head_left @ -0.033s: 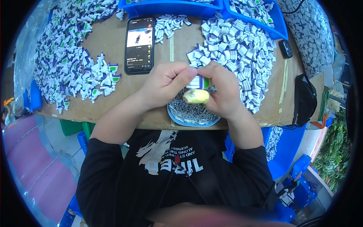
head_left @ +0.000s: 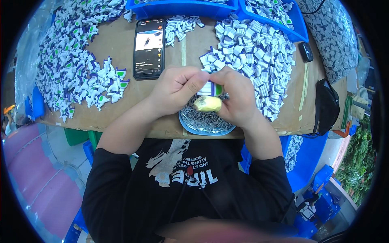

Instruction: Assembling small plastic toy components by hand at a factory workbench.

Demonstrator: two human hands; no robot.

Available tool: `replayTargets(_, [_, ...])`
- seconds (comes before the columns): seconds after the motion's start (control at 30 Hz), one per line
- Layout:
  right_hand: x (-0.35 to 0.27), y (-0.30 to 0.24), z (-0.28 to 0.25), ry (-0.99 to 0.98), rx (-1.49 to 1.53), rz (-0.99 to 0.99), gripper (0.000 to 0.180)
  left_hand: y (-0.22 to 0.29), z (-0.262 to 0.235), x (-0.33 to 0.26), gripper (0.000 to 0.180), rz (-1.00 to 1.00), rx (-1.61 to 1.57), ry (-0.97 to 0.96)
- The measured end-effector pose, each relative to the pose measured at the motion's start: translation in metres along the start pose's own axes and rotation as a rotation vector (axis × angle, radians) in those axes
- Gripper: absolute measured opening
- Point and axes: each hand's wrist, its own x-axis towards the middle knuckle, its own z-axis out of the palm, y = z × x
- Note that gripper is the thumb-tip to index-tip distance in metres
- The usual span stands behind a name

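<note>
Both of my hands meet over a light blue bowl (head_left: 207, 132) full of loose metal pins or screws. Between them is a small white, purple and green plastic part (head_left: 210, 88), partly hidden by fingers. My left hand (head_left: 175, 90) is closed, its thumb and fingertips pinched at the part's upper left. On the part's other side, my right hand (head_left: 238, 95) is closed around it. A rounded, yellow-wrapped form (head_left: 208, 104) points left from the right hand, below the part; whether it is a taped finger or a held thing I cannot tell.
White-and-purple pieces with green patches form a big heap (head_left: 69, 60) at left. White ribbed pieces are piled (head_left: 255, 56) at right, before blue bins (head_left: 182, 11). A lit phone (head_left: 149, 48), a small black object (head_left: 306, 52) and a black pouch (head_left: 326, 106) lie on the brown tabletop.
My hands stay in the same grip. The yellow-wrapped form and the plastic part have shifted very slightly to the left.
</note>
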Motion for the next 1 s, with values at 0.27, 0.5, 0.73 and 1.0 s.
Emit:
replayTargets(0.27, [0.001,-0.004,0.000,0.045,-0.071,0.007,0.042,-0.001,0.000,0.000,0.039,0.037,-0.268,0.025])
replayTargets(0.5, [0.002,-0.005,-0.022,-0.321,0.918,0.583,0.046,0.023,-0.032,-0.006,0.027,0.122,0.421,0.180])
replayTargets(0.73, [0.014,0.009,-0.050,0.581,1.538,0.203,0.071,-0.003,-0.150,-0.074,0.034,-0.111,1.497,0.600])
replayTargets(1.0, [0.000,-0.006,-0.029,0.079,1.094,0.367,0.066,-0.036,-0.226,-0.081,0.075,-0.855,1.629,0.983])
